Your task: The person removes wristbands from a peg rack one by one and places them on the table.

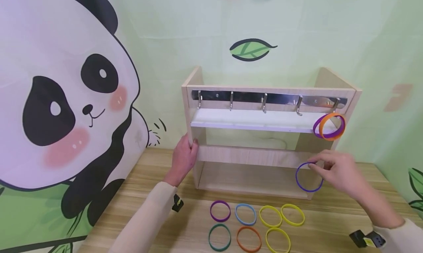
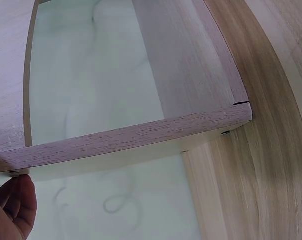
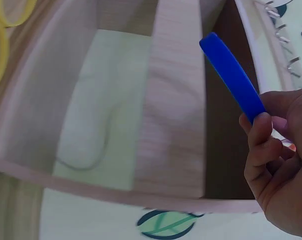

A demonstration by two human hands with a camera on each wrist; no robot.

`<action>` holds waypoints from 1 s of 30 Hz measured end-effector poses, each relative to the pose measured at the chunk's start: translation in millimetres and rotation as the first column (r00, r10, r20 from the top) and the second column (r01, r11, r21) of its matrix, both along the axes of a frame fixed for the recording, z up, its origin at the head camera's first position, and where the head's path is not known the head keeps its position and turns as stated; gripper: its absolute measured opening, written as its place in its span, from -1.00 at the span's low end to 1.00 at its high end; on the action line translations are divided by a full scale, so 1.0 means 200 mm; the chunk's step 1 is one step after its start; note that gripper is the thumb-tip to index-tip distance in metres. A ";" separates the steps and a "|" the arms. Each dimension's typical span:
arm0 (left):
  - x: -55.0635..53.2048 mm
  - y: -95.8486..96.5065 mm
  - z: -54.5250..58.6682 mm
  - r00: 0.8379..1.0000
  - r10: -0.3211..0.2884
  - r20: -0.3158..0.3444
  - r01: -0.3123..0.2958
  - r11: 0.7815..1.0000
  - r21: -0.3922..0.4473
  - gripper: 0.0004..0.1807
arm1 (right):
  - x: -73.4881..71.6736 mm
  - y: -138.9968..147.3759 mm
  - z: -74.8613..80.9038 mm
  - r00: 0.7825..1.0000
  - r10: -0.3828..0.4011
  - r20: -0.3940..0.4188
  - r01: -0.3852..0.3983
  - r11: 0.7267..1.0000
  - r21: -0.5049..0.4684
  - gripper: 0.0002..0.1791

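My right hand (image 1: 343,172) pinches a blue wristband (image 3: 233,75) between thumb and fingertips, in front of the right side of a wooden shelf (image 1: 244,155). In the head view the band hangs below the fingertips, apart from the hooks. My left hand (image 1: 183,159) grips the shelf's left side panel, thumb toward the front; in the left wrist view only some curled fingers (image 2: 24,202) show at the panel edge. An orange wristband (image 1: 343,128) and a purple wristband (image 1: 315,130) hang together from the rightmost hook (image 1: 336,104).
A metal rail (image 1: 249,97) with several hooks runs along the shelf's top front. Several bands lie in two rows on the wooden table (image 1: 158,223): purple (image 1: 211,215), light blue (image 1: 245,223), green (image 1: 209,240), orange (image 1: 249,250) and yellow (image 1: 289,242). A panda-print backdrop (image 1: 185,32) stands behind.
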State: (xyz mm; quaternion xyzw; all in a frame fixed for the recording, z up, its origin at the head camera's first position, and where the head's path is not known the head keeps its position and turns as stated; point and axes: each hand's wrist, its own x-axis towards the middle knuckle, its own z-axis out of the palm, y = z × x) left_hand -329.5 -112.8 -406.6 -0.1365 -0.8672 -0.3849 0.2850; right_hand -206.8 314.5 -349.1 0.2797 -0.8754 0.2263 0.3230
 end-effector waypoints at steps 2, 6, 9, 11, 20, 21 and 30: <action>0.00 0.00 0.00 1.000 0.001 -0.003 -0.001 1.000 -0.004 -0.60 | 0.00 0.02 -0.04 1.000 -0.001 0.023 0.001 1.000 0.004 -0.69; 0.00 0.00 0.00 1.000 0.003 -0.010 -0.003 1.000 -0.011 -0.65 | 0.00 0.06 -0.13 0.998 -0.015 0.055 0.015 1.000 0.006 -0.71; 0.00 0.00 -0.01 1.000 0.004 -0.018 -0.004 1.000 -0.014 -0.68 | 0.01 0.08 -0.18 0.996 -0.031 0.081 0.031 1.000 -0.002 -0.73; 0.00 0.00 -0.01 1.000 0.005 -0.021 -0.005 1.000 -0.015 -0.69 | 0.01 0.11 -0.22 0.995 -0.032 0.095 0.034 0.999 -0.011 -0.74; 0.00 0.00 -0.01 1.000 -0.001 -0.015 0.001 1.000 -0.009 -0.67 | 0.01 0.22 -0.36 0.966 -0.023 0.256 0.029 0.999 -0.018 -0.84; 0.00 0.00 0.00 1.000 -0.002 -0.013 0.002 1.000 -0.009 -0.66 | 0.01 0.23 -0.37 0.962 -0.020 0.274 0.025 1.000 -0.018 -0.85; 0.00 0.01 0.00 1.000 0.002 0.003 -0.002 1.000 0.005 -0.65 | -0.01 0.33 -0.48 0.926 -0.007 0.377 0.014 1.000 -0.015 -0.89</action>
